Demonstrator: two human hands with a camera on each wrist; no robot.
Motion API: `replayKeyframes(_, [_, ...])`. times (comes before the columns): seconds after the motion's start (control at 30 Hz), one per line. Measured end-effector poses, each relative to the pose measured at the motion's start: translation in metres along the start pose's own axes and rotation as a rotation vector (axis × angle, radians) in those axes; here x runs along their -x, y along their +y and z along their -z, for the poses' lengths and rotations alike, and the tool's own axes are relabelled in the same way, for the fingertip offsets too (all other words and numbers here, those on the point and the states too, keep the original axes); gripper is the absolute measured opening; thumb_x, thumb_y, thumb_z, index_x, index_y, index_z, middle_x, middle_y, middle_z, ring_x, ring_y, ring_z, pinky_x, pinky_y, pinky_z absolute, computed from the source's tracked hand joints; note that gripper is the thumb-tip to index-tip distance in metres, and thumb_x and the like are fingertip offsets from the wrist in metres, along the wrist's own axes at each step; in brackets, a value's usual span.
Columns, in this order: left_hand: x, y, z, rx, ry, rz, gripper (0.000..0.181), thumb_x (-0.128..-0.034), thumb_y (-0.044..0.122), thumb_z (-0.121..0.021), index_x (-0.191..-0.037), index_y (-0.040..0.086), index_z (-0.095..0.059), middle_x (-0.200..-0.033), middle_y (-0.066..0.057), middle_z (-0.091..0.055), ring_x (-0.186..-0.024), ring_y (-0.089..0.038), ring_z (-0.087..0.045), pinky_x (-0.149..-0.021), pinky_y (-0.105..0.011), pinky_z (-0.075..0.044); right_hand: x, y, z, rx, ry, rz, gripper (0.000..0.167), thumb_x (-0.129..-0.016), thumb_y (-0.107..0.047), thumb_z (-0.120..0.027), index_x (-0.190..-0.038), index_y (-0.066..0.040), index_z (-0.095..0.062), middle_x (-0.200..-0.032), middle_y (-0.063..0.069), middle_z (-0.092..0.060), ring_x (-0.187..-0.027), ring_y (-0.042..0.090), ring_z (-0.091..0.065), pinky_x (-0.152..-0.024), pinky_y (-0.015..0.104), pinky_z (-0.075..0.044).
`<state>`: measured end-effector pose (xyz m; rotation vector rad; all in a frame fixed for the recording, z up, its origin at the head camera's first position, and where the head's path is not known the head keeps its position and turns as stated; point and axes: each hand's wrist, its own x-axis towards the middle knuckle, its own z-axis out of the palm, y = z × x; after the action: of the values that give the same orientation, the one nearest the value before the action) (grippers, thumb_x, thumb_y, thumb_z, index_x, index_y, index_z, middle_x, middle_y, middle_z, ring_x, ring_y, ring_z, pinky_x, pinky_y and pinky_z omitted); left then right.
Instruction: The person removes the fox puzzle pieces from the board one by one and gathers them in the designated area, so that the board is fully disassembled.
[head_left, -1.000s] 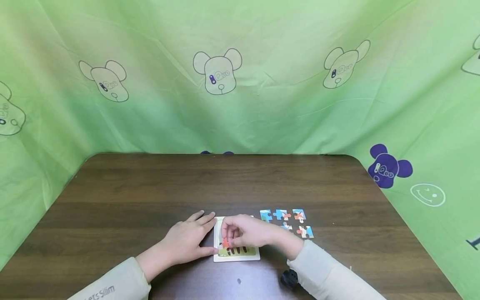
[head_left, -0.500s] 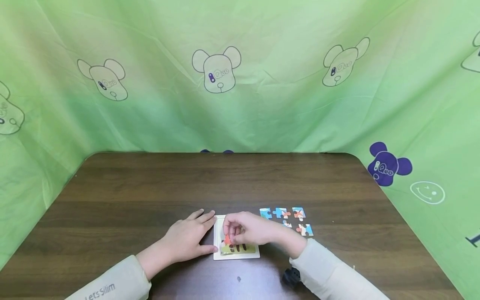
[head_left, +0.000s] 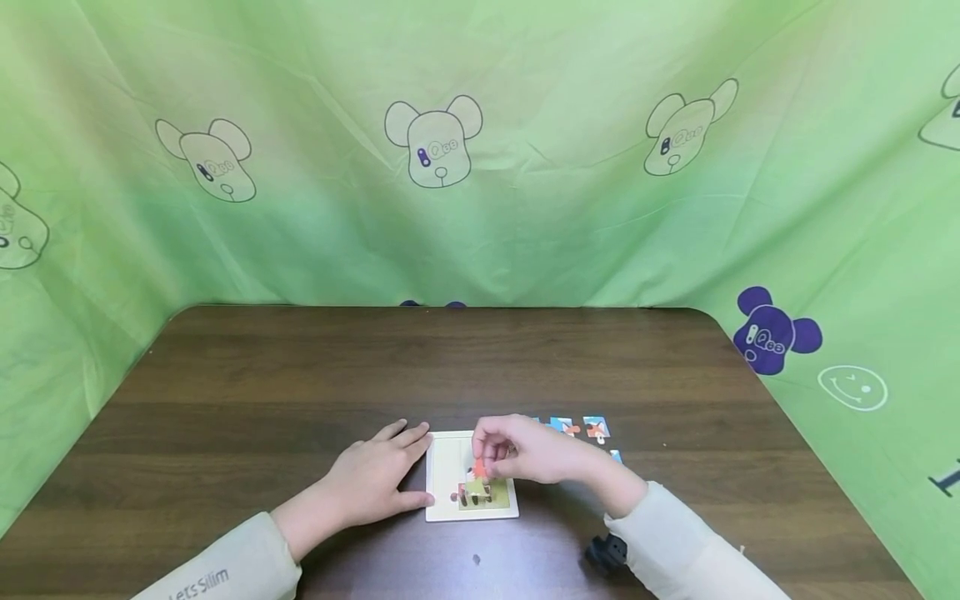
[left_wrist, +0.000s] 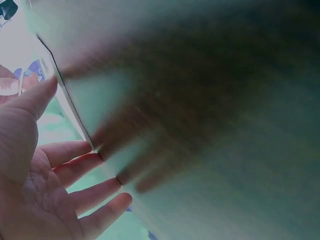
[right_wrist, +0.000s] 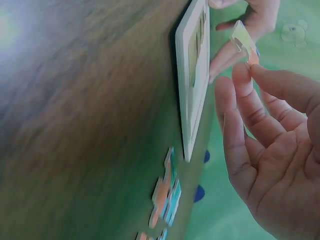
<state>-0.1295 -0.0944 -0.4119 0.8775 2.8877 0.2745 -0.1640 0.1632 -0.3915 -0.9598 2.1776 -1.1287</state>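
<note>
A white square puzzle frame (head_left: 440,492) lies on the table, with joined pieces (head_left: 491,497) of a green and brown picture in its lower right part. Against the frame's left edge rests my left hand (head_left: 375,479), fingers spread and straight. Thumb and index finger of my right hand (head_left: 528,454) pinch an orange and yellow-green puzzle piece (right_wrist: 243,40). That piece is held raised over the frame, apart from it in the right wrist view. The left wrist view shows the left thumb and fingertips (left_wrist: 90,146) touching the frame's edge.
Several loose blue and orange puzzle pieces (head_left: 596,428) lie right of the frame, partly hidden by the right hand. A black object (head_left: 606,553) sits by the right sleeve. A green printed curtain (head_left: 315,233) hangs behind the brown wooden table (head_left: 315,358).
My right hand has moved right across the frame with the pinched piece, from the left part toward the joined pieces. The left hand stays put.
</note>
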Motion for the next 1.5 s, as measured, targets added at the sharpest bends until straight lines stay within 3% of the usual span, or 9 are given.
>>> replayKeyframes(0.73, [0.001, 0.000, -0.002, 0.000, 0.008, 0.002, 0.078, -0.0836, 0.056, -0.070, -0.142, 0.008, -0.054, -0.151, -0.004, -0.051, -0.139, -0.034, -0.047, -0.089, -0.057, -0.053, 0.040, 0.015, 0.016, -0.011, 0.077, -0.040, 0.010, -0.090, 0.001, -0.065, -0.096, -0.005, -0.060, -0.080, 0.000, -0.064, -0.077, 0.004, -0.056, -0.070, 0.021, -0.050])
replayKeyframes(1.27, [0.000, -0.002, -0.004, -0.008, 0.007, 0.008, 0.077, -0.0839, 0.057, -0.070, -0.142, 0.009, -0.054, -0.151, -0.004, -0.050, -0.140, -0.033, -0.047, -0.089, -0.056, -0.053, 0.062, 0.025, 0.019, -0.050, 0.076, -0.060, 0.008, -0.090, 0.000, -0.065, -0.097, -0.002, -0.061, -0.081, 0.003, -0.063, -0.076, 0.003, -0.055, -0.067, 0.019, -0.049])
replayKeyframes(1.5, [0.000, -0.002, -0.002, 0.003, 0.003, 0.007, 0.077, -0.0836, 0.054, -0.071, -0.142, 0.008, -0.054, -0.151, -0.005, -0.051, -0.139, -0.034, -0.047, -0.089, -0.057, -0.053, 0.066, 0.028, 0.020, 0.012, 0.058, -0.038, 0.009, -0.089, 0.002, -0.064, -0.096, -0.003, -0.062, -0.078, 0.001, -0.062, -0.073, 0.000, -0.054, -0.065, 0.020, -0.049])
